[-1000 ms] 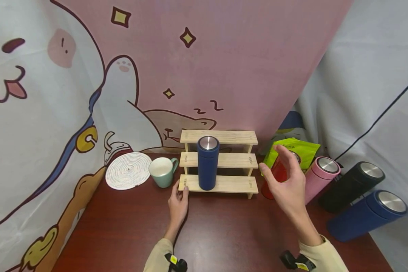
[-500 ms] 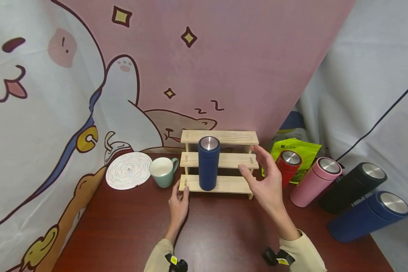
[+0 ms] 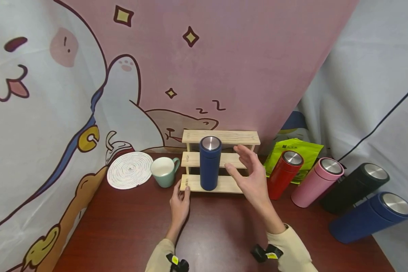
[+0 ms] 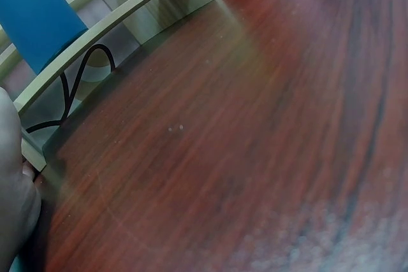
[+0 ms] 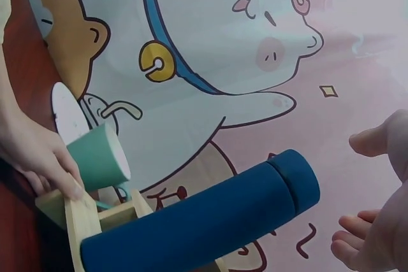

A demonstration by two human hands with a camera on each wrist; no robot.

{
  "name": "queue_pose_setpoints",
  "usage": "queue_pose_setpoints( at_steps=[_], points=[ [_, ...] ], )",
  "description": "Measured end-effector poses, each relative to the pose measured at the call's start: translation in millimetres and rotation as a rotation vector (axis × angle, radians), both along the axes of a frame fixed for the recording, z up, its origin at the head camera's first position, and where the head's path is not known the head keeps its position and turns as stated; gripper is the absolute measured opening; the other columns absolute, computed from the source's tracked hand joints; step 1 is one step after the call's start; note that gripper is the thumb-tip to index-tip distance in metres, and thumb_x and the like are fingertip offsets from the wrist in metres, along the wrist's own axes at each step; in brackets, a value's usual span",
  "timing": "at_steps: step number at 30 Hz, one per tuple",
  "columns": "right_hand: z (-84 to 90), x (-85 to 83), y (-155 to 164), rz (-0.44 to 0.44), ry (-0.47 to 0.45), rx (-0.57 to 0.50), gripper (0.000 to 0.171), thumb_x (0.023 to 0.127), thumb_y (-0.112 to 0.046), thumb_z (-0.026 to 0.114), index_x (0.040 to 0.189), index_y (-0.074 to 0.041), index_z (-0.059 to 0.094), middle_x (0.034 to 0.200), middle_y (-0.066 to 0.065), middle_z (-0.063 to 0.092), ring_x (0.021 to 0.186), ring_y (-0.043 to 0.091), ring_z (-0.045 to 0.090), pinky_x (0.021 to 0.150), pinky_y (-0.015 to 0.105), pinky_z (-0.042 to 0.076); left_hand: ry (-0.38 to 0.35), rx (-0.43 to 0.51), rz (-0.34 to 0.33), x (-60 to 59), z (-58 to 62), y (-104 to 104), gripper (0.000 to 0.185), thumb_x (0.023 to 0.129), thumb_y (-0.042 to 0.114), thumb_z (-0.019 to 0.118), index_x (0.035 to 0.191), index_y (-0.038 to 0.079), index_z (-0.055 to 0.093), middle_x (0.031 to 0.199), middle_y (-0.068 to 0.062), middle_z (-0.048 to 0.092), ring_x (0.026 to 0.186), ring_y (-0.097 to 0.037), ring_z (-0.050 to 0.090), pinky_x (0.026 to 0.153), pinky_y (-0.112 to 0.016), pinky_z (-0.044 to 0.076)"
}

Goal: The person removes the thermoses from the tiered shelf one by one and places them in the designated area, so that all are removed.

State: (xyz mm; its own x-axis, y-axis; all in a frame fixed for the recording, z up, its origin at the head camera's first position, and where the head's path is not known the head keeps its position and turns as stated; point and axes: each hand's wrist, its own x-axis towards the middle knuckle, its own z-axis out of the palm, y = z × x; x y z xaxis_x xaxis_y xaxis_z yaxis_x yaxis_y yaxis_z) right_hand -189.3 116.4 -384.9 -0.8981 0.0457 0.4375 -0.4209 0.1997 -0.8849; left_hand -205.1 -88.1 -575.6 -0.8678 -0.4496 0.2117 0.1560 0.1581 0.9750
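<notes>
A dark blue thermos bottle (image 3: 209, 170) with a silver lid top stands upright on the lowest step of a three-tier wooden shelf (image 3: 221, 136). At the left end of that step, my left hand (image 3: 179, 206) holds the board, thumb on top; its other fingers are partly hidden. My right hand (image 3: 251, 183) is in the air just right of the bottle, thumb and fingers spread apart, touching nothing. In the right wrist view a gap shows between this hand (image 5: 382, 208) and the blue bottle (image 5: 210, 221).
Left of the shelf are a mint green mug (image 3: 164, 174) and a round white woven mat (image 3: 130, 170). To the right stand red (image 3: 285, 173), pink (image 3: 316, 185), black (image 3: 355, 189) and larger blue (image 3: 370, 219) thermoses, with a lime green pouch (image 3: 307, 149) behind.
My right hand has moved left from in front of the red thermos to beside the blue bottle on the shelf. My left hand stays on the shelf's end.
</notes>
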Motion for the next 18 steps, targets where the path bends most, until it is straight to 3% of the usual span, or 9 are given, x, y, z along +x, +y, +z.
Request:
queue_pose_setpoints(
  at_steps=[4, 13, 18],
  points=[
    [-0.6, -6.0, -4.1, 0.018, -0.037, -0.010, 0.060, 0.089, -0.009, 0.078, 0.143, -0.006, 0.053, 0.141, 0.013, 0.061, 0.134, 0.025, 0.055, 0.117, 0.041, 0.041, -0.001, 0.011, 0.008, -0.7, -0.3, 2.0, 0.043, 0.099, 0.005, 0.064, 0.140, -0.002, 0.056, 0.136, -0.023, 0.063, 0.119, -0.036, 0.064, 0.098, -0.055, 0.052],
    [-6.0, -23.5, -17.1, 0.064, -0.122, -0.034, 0.065, 0.088, -0.014, 0.080, 0.144, -0.002, 0.051, 0.142, 0.017, 0.060, 0.135, 0.033, 0.054, 0.117, 0.044, 0.041, -0.001, 0.012, -0.018, 0.8, 2.3, -2.5, 0.045, 0.099, 0.008, 0.064, 0.142, -0.004, 0.054, 0.138, -0.024, 0.062, 0.121, -0.035, 0.063, 0.099, -0.052, 0.053],
    [-8.2, -30.7, -23.9, 0.091, -0.182, -0.033, 0.070, 0.086, -0.020, 0.083, 0.146, -0.006, 0.049, 0.144, 0.014, 0.058, 0.136, 0.029, 0.053, 0.118, 0.044, 0.039, -0.006, 0.001, -0.041, 2.7, 4.4, -3.8, 0.047, 0.100, 0.010, 0.064, 0.143, -0.005, 0.052, 0.139, -0.025, 0.060, 0.123, -0.035, 0.062, 0.099, -0.051, 0.053]
  ],
)
